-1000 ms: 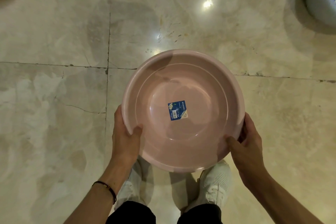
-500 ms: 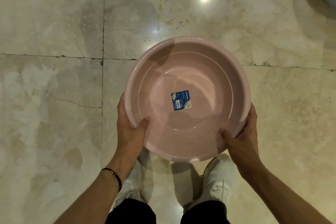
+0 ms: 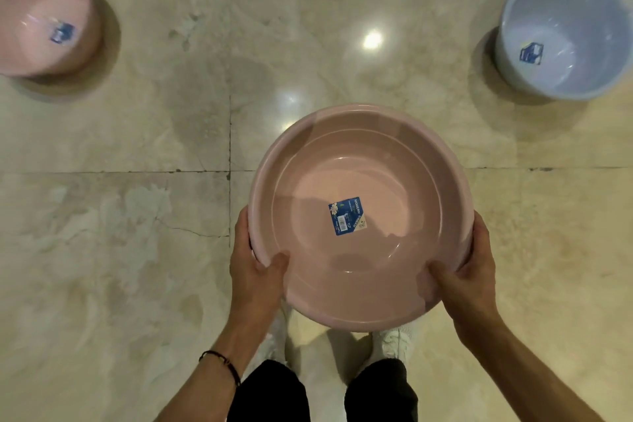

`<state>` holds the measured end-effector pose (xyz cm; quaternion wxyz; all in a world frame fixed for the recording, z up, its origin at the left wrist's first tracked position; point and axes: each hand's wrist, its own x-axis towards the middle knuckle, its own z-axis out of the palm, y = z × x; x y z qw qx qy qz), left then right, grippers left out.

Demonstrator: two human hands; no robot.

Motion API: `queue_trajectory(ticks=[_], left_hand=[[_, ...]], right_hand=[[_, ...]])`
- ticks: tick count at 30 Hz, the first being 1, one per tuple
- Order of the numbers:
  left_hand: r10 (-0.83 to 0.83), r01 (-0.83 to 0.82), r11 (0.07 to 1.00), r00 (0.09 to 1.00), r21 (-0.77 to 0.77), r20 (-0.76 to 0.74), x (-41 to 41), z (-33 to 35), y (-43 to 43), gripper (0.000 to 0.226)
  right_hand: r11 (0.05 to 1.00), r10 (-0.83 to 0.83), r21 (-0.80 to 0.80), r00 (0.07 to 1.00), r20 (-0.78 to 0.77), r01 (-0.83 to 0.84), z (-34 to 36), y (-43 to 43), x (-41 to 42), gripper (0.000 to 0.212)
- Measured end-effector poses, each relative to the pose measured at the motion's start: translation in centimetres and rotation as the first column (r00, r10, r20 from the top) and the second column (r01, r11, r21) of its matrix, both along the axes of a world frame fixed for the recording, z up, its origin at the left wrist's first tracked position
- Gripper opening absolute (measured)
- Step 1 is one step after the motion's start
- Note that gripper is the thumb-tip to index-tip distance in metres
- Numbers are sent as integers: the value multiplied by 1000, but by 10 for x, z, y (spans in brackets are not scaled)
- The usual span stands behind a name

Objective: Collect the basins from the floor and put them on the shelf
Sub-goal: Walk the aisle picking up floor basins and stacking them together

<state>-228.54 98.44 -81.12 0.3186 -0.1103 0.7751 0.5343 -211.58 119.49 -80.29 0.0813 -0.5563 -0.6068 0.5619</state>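
1. Gripping item: pink basin (image 3: 376, 188), carried clear of the floor (image 3: 120, 250) above the person's shoes. The left hand (image 3: 255, 271) and right hand (image 3: 469, 274) each clamp the near rim, thumb inside and fingers outside.
2. Hazards, judged: both grips sit on the near side, so the smooth plastic may tip forward. The basin hides the feet, and a second pink basin (image 3: 44, 14) and a light-blue basin (image 3: 565, 34) stand ahead.
3. Orientation: mouth up, base down. It is round, so it has no long axis. The shelf is not in view.

Head view: looks almost straight down at the floor (image 3: 102, 250) — shoes (image 3: 394, 344) near the bottom edge.
Nearness: close above the held basin (image 3: 359, 181); outer edges perhaps warped.
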Motion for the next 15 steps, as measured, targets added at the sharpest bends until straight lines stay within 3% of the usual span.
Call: queue_trajectory(ticks=[7,15], left_hand=[[54,-54,998,997,12,-54,-18,153,21,90],[32,-6,989,984,146,-175,-24,380,32,87]], right_hand=[[995,-48,85,993,-107,57,149,11,-11,93],[989,-41,130,973,-225,72,374,15,-2,88]])
